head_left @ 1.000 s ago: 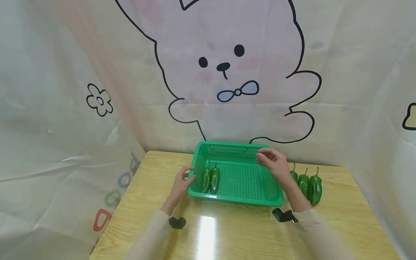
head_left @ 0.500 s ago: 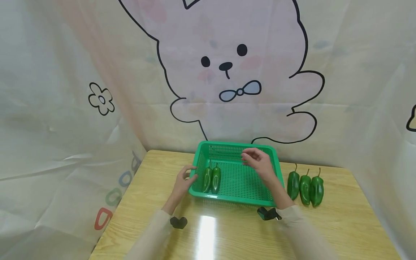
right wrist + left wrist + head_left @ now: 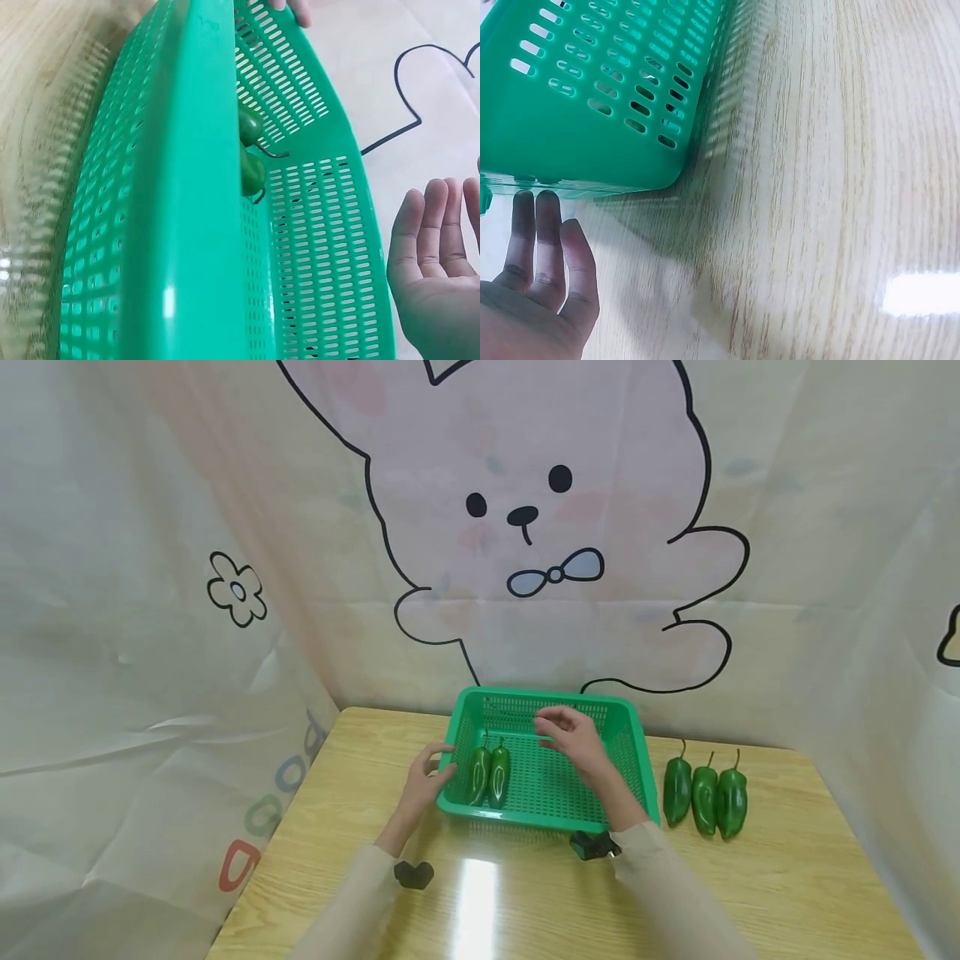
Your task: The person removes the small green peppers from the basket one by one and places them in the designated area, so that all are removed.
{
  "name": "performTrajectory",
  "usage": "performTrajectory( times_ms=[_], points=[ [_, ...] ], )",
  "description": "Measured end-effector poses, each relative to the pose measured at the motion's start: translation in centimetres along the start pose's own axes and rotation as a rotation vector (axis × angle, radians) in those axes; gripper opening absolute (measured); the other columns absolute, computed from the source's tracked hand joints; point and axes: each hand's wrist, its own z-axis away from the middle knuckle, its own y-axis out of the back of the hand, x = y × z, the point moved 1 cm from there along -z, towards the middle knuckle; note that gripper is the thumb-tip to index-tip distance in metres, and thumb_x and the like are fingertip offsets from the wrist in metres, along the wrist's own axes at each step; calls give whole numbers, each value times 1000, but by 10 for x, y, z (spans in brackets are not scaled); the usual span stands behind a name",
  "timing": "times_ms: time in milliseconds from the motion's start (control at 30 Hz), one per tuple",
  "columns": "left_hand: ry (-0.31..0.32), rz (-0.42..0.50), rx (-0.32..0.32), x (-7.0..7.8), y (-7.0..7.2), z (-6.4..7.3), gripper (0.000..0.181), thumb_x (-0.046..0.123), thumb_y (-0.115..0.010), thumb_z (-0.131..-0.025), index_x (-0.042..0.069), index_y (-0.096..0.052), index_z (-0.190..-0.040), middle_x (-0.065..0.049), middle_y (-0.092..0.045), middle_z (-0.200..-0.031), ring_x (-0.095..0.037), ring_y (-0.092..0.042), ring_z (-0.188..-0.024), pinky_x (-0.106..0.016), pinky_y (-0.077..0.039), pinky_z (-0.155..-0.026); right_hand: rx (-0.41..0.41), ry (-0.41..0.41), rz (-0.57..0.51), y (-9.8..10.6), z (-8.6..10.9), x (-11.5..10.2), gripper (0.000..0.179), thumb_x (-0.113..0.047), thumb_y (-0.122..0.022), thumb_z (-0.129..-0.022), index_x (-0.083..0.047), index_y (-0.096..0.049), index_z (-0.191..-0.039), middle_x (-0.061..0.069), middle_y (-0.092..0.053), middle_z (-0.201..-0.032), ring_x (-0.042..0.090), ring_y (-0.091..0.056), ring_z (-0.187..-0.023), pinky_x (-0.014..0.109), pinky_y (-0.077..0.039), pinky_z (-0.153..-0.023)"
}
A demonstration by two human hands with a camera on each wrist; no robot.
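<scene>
A green perforated plastic basket [image 3: 570, 827] sits at the back of the table. Inside its left end lie two green peppers [image 3: 498, 774] side by side, stems pointing away. My left hand [image 3: 422, 783] is at the basket's left end, fingertips and thumb against the rim; in the left wrist view its fingers [image 3: 549, 255] reach up to the wall, fairly straight. Over the basket's middle hovers my right hand [image 3: 577, 743], fingers loosely bent and holding nothing. The right wrist view shows the right hand [image 3: 439, 262] beside the far rim, palm visible.
Three more green peppers [image 3: 705, 797] lie in a row on the table right of the basket, stems away from me. Behind the basket hangs a cloth backdrop [image 3: 360, 652] with a cartoon animal. The wooden tabletop [image 3: 540, 910] extends toward me, with a bright reflection.
My right hand has moved left from the basket's right rim to above its middle, bringing the three peppers on the table fully into view. The left hand stays at the rim.
</scene>
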Motion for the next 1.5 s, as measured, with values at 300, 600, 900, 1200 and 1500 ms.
performTrajectory(
  times_ms=[300, 600, 900, 1200, 1500],
  points=[
    [-9, -17, 11, 3, 0, 1, 31, 5, -63, -101, 3, -58, -131, -15, -50, -140, -42, -57, -111, -46, -57, -82, -12, -109, -53, -7, -17, 8, 36, -16, -66, -101, 3, -58, -131, 28, -53, -134, 44, -52, -123, 54, -46, -103],
    [9, 4, 2, 3, 0, 1, 33, 3, -63, -100, 0, -57, -133, -21, -49, -141, -46, -55, -111, -60, -53, -86, -3, -187, -27, -4, -32, 15, 37, -15, -66, -101, 2, -57, -132, 19, -59, -127, 42, -54, -123, 50, -48, -101],
    [0, 7, -19, 11, 0, 3, 34, 1, -62, -100, -5, -54, -132, -22, -48, -142, -39, -57, -109, -63, -52, -87, -62, -215, 98, 3, -43, 31, 47, -18, -65, -102, 8, -52, -138, 28, -54, -134, 47, -50, -127, 57, -43, -104],
    [-21, -6, 7, 3, -1, 1, 32, 0, -61, -100, -2, -56, -132, -19, -49, -142, -43, -57, -110, -59, -54, -86, -175, -187, 184, 3, -56, 38, 46, -15, -68, -100, 7, -54, -137, 25, -60, -129, 52, -48, -126, 61, -40, -104],
    [-16, 13, -6, 3, -1, 1, 33, 3, -62, -101, 0, -56, -133, -18, -48, -144, -46, -54, -114, -59, -53, -87, -336, -149, 431, -3, -66, 45, 49, -12, -72, -97, 7, -54, -138, 31, -57, -129, 40, -58, -115, 63, -47, -94]
  ],
)
